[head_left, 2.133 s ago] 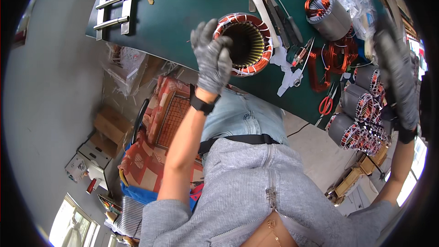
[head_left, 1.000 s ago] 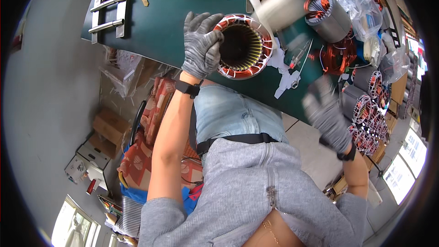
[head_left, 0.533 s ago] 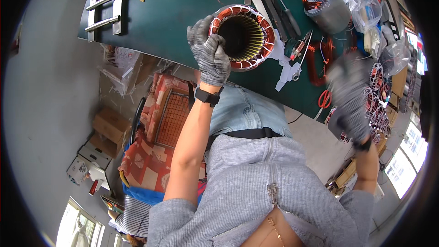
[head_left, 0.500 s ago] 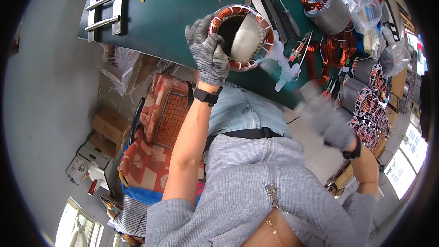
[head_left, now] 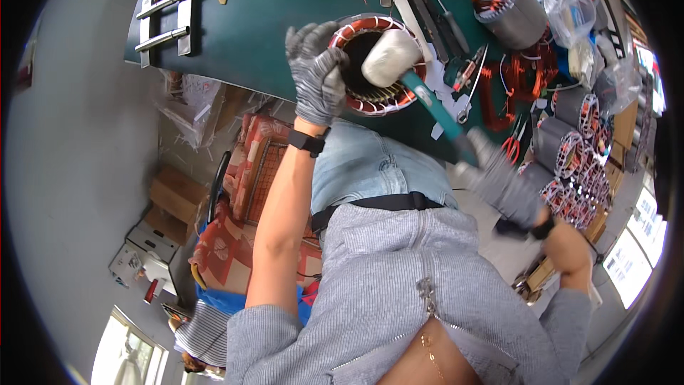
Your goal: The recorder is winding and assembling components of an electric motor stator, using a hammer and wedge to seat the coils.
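A motor stator (head_left: pixel 388 106) stands on the green table, its open bore facing up and its copper winding ring laced with white cord. My left hand (head_left: pixel 315 78), in a grey glove, grips the stator's left side, with the thumb at the rim. A mallet (head_left: pixel 390 57) with a pale, blocky head and a teal handle is in my right hand (head_left: pixel 502 182), which is gloved too and wrapped around the handle's lower end. The mallet's head hangs over the right part of the bore, covering some of it; whether it touches the winding I cannot tell.
Pliers (head_left: pixel 467 71), white paper scraps (head_left: pixel 442 103) and red-handled scissors (head_left: pixel 511 146) lie right of the stator. Another stator (head_left: pixel 514 18) stands beyond, near loose copper coils (head_left: pixel 531 75). Several finished stators (head_left: pixel 559 142) are stacked at right. A metal frame (head_left: pixel 165 21) sits far left.
The mallet's handle, smeared by motion before, now shows clearly, and its head has turned and shifted over the bore. My left hand has shifted slightly left.
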### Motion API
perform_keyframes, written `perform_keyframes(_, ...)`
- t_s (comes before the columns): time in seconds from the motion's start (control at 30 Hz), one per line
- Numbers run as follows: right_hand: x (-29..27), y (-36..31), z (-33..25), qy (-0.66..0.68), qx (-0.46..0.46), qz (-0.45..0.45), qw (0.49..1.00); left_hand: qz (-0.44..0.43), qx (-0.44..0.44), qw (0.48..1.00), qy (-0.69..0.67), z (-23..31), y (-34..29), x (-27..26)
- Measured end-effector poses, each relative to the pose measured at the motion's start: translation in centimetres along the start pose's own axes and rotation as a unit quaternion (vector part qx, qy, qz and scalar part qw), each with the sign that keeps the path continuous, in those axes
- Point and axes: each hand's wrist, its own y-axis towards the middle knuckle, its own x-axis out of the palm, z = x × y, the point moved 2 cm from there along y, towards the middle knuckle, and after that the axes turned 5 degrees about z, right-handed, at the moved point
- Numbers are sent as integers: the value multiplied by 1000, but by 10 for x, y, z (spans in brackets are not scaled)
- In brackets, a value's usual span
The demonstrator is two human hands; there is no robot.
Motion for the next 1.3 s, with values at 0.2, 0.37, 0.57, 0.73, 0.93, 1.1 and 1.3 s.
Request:
perform_keyframes(0.2, -124, 30, 7, 164, 166, 102, 967, -26, -15, 999, 34, 5, 10, -21)
perform_keyframes(0.37, -77, 5, 66, 326, -4, 102, 940, 85, -90, 992, -36, 31, -17, 11)
perform_keyframes(0.57, -56, 14, -4, 25, 85, -193, 977, 8, -17, 999, -29, 11, -8, 3)
perform_keyframes(0.73, -98, 24, 2, 250, 167, 175, 938, -3, 2, 999, -36, 1, 4, -10)
perform_keyframes(0.93, 59, -55, 41, 144, 18, 64, 987, -92, 63, 994, -18, 1, 26, -4)
perform_keyframes(1.1, 71, -61, 67, 404, 163, 124, 892, -167, 65, 983, -46, -6, 45, -11)
perform_keyframes(1.3, 53, -38, 63, 462, 151, 106, 867, -34, -109, 993, -5, 35, 10, -13)
